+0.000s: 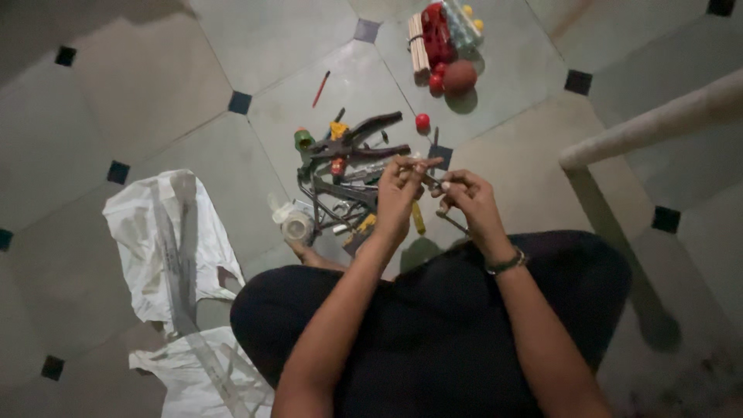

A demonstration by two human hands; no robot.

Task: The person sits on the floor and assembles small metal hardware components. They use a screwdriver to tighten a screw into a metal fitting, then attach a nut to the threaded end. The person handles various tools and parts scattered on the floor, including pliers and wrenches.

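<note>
Currently the person sits cross-legged on the tiled floor [139,93], both hands raised above a heap of hand tools [348,174]. The left hand [398,190] and the right hand [468,197] meet on a thin, dark, rod-like tool [430,179] that spans the gap between them; its exact kind is too small and dim to tell. The left grip is pinched on one end with fingertips [414,164] curled over it; the right grip is closed around the other end, with a bracelet [507,262] on that wrist. Judged by its slim shape, the rod is light and stiff, probably metal, and likely smooth enough to roll or slip between dry fingers. The best hold appears to be a fingertip pinch near each end, thumb opposed to forefinger, leaving the middle free. The heap below includes dark pliers [364,131] and a roll of tape [296,227]. A crumpled white bag [174,240] lies on the floor to the left, and a cluster of red balls and wooden sticks [441,42] sits well apart, farther out.
</note>
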